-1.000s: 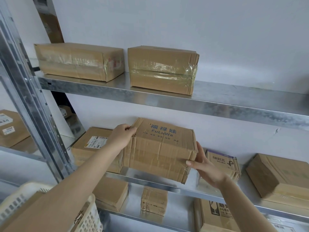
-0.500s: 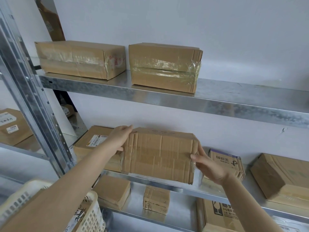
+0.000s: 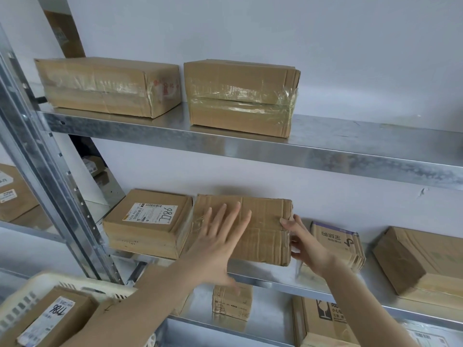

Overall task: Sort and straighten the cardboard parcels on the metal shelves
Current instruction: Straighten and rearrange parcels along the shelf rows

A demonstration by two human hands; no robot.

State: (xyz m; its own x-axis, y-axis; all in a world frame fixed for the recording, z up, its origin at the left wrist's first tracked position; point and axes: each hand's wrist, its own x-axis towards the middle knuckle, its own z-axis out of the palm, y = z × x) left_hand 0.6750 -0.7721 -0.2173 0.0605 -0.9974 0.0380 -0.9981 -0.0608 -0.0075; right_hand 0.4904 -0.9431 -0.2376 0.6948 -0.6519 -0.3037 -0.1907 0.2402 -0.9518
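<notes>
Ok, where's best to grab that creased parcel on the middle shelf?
Take the creased parcel by its right end, from the right front: that end stands free of the purple-printed box, while the left end sits close against the labelled parcel.

A cream plastic basket (image 3: 22, 300) with slotted sides sits in the lower left corner. Above the basket and to its right rises a pale wall (image 3: 325, 58). High above the basket, a brown board (image 3: 64, 33) is partly visible.
</notes>
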